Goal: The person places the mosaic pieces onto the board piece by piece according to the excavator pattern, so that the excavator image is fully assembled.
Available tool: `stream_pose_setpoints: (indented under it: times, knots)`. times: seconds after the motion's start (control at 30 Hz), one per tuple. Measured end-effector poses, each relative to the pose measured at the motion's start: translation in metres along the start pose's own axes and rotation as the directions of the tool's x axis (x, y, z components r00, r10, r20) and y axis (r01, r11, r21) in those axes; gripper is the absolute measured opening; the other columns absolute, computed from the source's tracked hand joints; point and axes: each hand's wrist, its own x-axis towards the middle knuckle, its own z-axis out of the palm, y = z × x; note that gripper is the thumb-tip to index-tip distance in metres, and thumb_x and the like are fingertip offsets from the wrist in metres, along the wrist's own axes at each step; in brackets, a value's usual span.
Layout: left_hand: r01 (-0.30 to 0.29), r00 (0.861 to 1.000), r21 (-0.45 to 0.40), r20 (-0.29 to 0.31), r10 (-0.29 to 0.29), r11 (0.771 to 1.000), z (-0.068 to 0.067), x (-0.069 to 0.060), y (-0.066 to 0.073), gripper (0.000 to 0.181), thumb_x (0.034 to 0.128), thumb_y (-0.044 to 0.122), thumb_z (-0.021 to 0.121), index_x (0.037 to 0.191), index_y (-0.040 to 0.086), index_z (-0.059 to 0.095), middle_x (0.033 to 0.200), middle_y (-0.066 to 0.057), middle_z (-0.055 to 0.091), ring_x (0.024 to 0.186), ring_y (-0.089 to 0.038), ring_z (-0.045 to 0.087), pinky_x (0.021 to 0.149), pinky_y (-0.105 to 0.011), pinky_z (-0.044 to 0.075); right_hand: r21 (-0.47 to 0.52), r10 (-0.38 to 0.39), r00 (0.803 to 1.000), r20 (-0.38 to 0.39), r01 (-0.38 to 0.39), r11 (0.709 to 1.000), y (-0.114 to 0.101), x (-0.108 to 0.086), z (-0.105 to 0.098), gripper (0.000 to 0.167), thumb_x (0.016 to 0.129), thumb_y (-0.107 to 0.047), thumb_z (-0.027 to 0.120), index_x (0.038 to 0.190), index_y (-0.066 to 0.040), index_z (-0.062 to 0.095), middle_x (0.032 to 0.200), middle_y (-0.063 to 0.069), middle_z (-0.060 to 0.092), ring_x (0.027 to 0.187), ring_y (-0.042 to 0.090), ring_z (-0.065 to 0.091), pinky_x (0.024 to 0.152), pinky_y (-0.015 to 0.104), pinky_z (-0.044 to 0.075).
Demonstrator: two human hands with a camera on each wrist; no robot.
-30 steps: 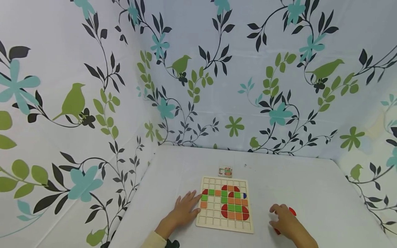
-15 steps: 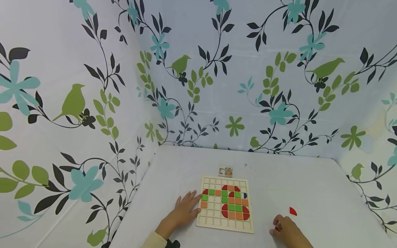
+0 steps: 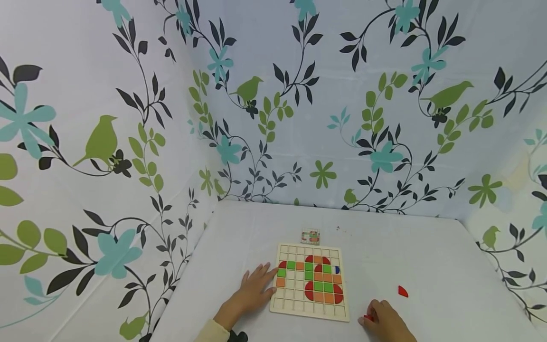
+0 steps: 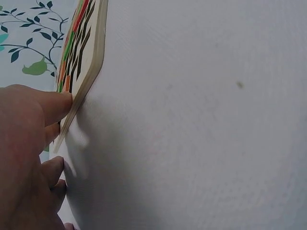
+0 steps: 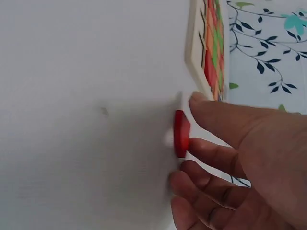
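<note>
A wooden grid board (image 3: pixel 294 306) lies on the table, with red, green and orange tiles and one blue-and-white tile set in its squares. My left hand (image 3: pixel 255 287) rests at its left edge, fingers spread; in the left wrist view the thumb (image 4: pixel 57 105) touches the board's rim. Right of the board, my right hand (image 3: pixel 384 320) holds a small red tile (image 5: pixel 181 134) low at the table, among curled fingers. An index fingertip (image 5: pixel 194 143) meets the tile; its full outline is partly hidden. Behind the right hand lies a red quarter-circle tile (image 3: pixel 403 291).
A small pattern card (image 3: pixel 310 236) sits just beyond the board's far edge. The white table (image 3: pixel 410 247) ends against a patterned cloth backdrop (image 3: pixel 265 156). A dark object (image 3: pixel 238 336) shows near the left wrist at the front.
My right hand has closed its fingers about a red tile and moved left with it, nearer the board. The other red tile is now fully uncovered. My left hand has stayed in place.
</note>
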Motion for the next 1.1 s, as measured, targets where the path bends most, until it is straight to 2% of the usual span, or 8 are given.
stream_pose_setpoints:
  times: [0.1, 0.23, 0.37, 0.47, 0.57, 0.77, 1.0, 1.1]
  knots:
    - [0.006, 1.000, 0.003, 0.003, -0.006, 1.000, -0.0003, 0.0001, 0.0008, 0.060, 0.1060, 0.038, 0.061, 0.160, 0.018, 0.046, 0.169, -0.017, 0.036, 0.157, -0.044, 0.029, 0.122, -0.077, 0.015, -0.008, -0.021, 1.000, -0.018, 0.021, 1.000, -0.0011, -0.0020, 0.0035, 0.034, 0.083, -0.022, 0.091, 0.097, -0.006, 0.064, 0.088, 0.005, 0.051, 0.080, 0.019, 0.051, 0.075, 0.034, 0.054]
    - [0.001, 1.000, 0.008, 0.001, -0.001, 1.000, 0.0009, 0.0002, -0.0002, 0.060, 0.1057, 0.036, 0.062, 0.160, 0.017, 0.047, 0.169, -0.017, 0.037, 0.157, -0.045, 0.030, 0.121, -0.077, 0.016, 0.016, -0.052, 0.999, -0.015, 0.053, 0.998, -0.0010, -0.0042, 0.0073, 0.032, 0.083, -0.017, 0.090, 0.098, -0.006, 0.065, 0.088, 0.004, 0.053, 0.081, 0.018, 0.052, 0.077, 0.035, 0.056]
    - [-0.003, 1.000, 0.012, 0.001, 0.003, 1.000, 0.0022, 0.0008, -0.0015, 0.059, 0.1056, 0.036, 0.063, 0.160, 0.017, 0.047, 0.169, -0.017, 0.037, 0.157, -0.045, 0.030, 0.121, -0.077, 0.016, 0.081, -0.002, 1.000, 0.027, -0.001, 0.997, -0.0025, -0.0060, 0.0092, 0.038, 0.085, -0.022, 0.090, 0.105, -0.005, 0.064, 0.088, 0.005, 0.055, 0.079, 0.018, 0.054, 0.077, 0.036, 0.059]
    - [-0.002, 1.000, 0.014, 0.003, 0.002, 1.000, 0.0022, 0.0007, -0.0017, 0.060, 0.1054, 0.036, 0.063, 0.160, 0.018, 0.047, 0.169, -0.017, 0.037, 0.157, -0.044, 0.030, 0.121, -0.077, 0.016, 0.117, 0.019, 0.998, 0.061, -0.026, 0.993, -0.0053, -0.0069, 0.0088, 0.036, 0.086, -0.016, 0.089, 0.109, -0.005, 0.064, 0.089, 0.005, 0.056, 0.079, 0.018, 0.055, 0.077, 0.035, 0.059]
    - [0.001, 1.000, 0.014, 0.004, -0.001, 1.000, 0.0025, 0.0007, -0.0017, 0.060, 0.1053, 0.037, 0.063, 0.160, 0.018, 0.047, 0.169, -0.017, 0.037, 0.157, -0.044, 0.030, 0.121, -0.077, 0.016, 0.098, -0.006, 0.998, 0.056, 0.000, 0.995, -0.0071, -0.0078, 0.0069, 0.029, 0.087, -0.011, 0.086, 0.105, -0.005, 0.066, 0.087, 0.004, 0.055, 0.079, 0.018, 0.054, 0.076, 0.034, 0.058]
    - [0.010, 1.000, 0.011, 0.006, -0.010, 1.000, 0.0033, 0.0001, -0.0016, 0.061, 0.1054, 0.039, 0.062, 0.160, 0.019, 0.046, 0.170, -0.016, 0.036, 0.157, -0.044, 0.029, 0.122, -0.077, 0.015, 0.031, -0.050, 0.999, -0.018, 0.051, 0.998, -0.0083, -0.0074, 0.0082, 0.027, 0.084, -0.011, 0.088, 0.102, -0.007, 0.068, 0.093, 0.004, 0.055, 0.081, 0.018, 0.053, 0.078, 0.034, 0.058]
    - [0.000, 1.000, 0.005, 0.000, 0.000, 1.000, 0.0047, 0.0012, -0.0037, 0.060, 0.1058, 0.039, 0.061, 0.160, 0.018, 0.046, 0.169, -0.017, 0.036, 0.157, -0.045, 0.029, 0.121, -0.077, 0.015, 0.045, -0.074, 0.997, 0.002, 0.074, 0.996, -0.0078, -0.0075, 0.0101, 0.022, 0.084, -0.001, 0.084, 0.100, -0.005, 0.070, 0.091, 0.002, 0.055, 0.080, 0.017, 0.053, 0.077, 0.032, 0.058]
    - [-0.003, 1.000, 0.003, -0.005, 0.003, 1.000, 0.0049, 0.0012, -0.0041, 0.060, 0.1061, 0.038, 0.061, 0.160, 0.018, 0.046, 0.170, -0.017, 0.036, 0.157, -0.045, 0.029, 0.121, -0.077, 0.014, 0.007, -0.105, 0.994, -0.038, 0.105, 0.994, -0.0070, -0.0052, 0.0106, 0.022, 0.085, -0.002, 0.085, 0.100, -0.004, 0.069, 0.090, 0.002, 0.056, 0.080, 0.016, 0.052, 0.077, 0.033, 0.057]
